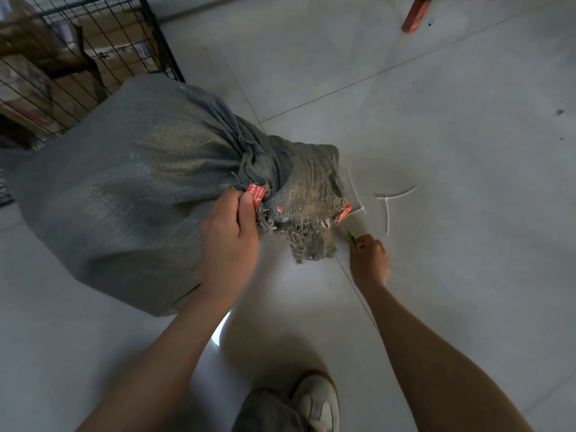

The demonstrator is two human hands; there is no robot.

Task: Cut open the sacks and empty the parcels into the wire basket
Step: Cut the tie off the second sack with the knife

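Floor (436,120): pale grey tile, carries everything.

Sack (124,188): grey woven and full, lying on its side on the floor. The long axis runs left to right. The closed end is at the left, up against the wire basket. The bunched neck and frayed mouth point right, toward the middle of the view.

Wire basket (165,42): black mesh, upper left, with cardboard parcels (106,60) visible through the wires.

Left hand (230,241): fingers and thumb are curled tight on the sack's neck, the thumb beside a red tag (257,194).

Right hand (369,260): closed round a green cutter (351,236), low near the floor. The cutter tip points up and left at the mouth's edge.

Two white cable ties: one (355,194) at the mouth's right edge, attachment cannot be told. The other (388,213) lies loose on the floor just to its right.
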